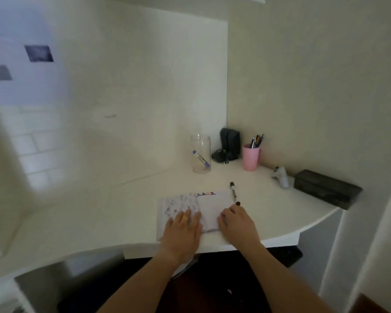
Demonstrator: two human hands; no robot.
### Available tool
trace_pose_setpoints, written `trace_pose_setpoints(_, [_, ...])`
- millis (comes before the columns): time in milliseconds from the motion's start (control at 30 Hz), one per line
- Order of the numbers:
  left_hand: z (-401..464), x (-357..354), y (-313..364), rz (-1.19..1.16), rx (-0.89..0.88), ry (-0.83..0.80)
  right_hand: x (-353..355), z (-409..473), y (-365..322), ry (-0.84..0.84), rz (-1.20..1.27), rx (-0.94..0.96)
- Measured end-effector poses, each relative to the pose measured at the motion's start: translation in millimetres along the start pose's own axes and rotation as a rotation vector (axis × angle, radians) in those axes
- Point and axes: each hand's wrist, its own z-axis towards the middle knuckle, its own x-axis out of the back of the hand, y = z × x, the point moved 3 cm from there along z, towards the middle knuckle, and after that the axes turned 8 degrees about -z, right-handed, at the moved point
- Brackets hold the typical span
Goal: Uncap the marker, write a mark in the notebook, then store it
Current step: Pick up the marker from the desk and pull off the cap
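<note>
hands rest palm-down on an open notebook [196, 206] near the front edge of a white bench [99, 213]; the left hand [182, 227] lies flat on the left page, which carries scribbled marks, its fingers spread and holding nothing, a yellow ring [185, 218] on one finger; the right hand [236, 222] lies on the lower right part of the right page and the bench beside it, fingers loosely extended, its grip empty too; the right page looks blank where it shows; a coloured strip runs along the notebook's top edge, too blurred to read.

marker [234, 193] lies on the bench just beside the notebook's right edge, capped end pointing away from the person, its near dark end close to the right hand's fingertips but apart from them; neither hand touches it.

further back stands a clear glass jar [201, 154] with a purple-capped pen [201, 159] leaning tilted inside it; to its right, in the corner, sits a dark object [228, 145] i cannot identify; beside that a pink cup [251, 157] holds several pens [257, 141] upright; farther right along the wall lie a small white object [280, 176], too blurred to name, and a long dark box [326, 188]; both bare forearms reach in from the bottom of the view; the wall to the left is blurred, with white tiles and two dark squares.
</note>
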Motion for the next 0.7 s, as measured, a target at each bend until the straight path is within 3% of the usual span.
trace_pose_setpoints(267, [32,19,-6,0.011,-0.085,0.052,11,21,0,-0.103,-0.089,0.099])
trace_pose_setpoints(433, [79,14,-20,-0.101,-0.118,-0.053,13,58,13,0.0,-0.168,0.075])
trace_pose_setpoints(567, [109,6,-29,-0.109,-0.086,-0.122,-3,85,23,-0.169,-0.285,-0.019])
trace_pose_setpoints(700, [137,5,-39,-0.159,-0.044,-0.186,-17,100,23,-0.248,-0.431,0.027])
